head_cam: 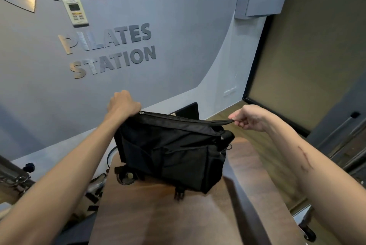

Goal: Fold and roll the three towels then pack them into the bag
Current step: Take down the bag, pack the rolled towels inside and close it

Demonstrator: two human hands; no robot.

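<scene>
Gripping the left end of a black fabric bag [170,151] that stands on a wood-grain table [247,165], the left hand [123,102] anchors it while the right hand [249,118] pinches the zipper end; steady tension should keep the soft top straight. No towels show.

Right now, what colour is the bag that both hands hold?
The bag is plain black, seen best in the head view.
</scene>
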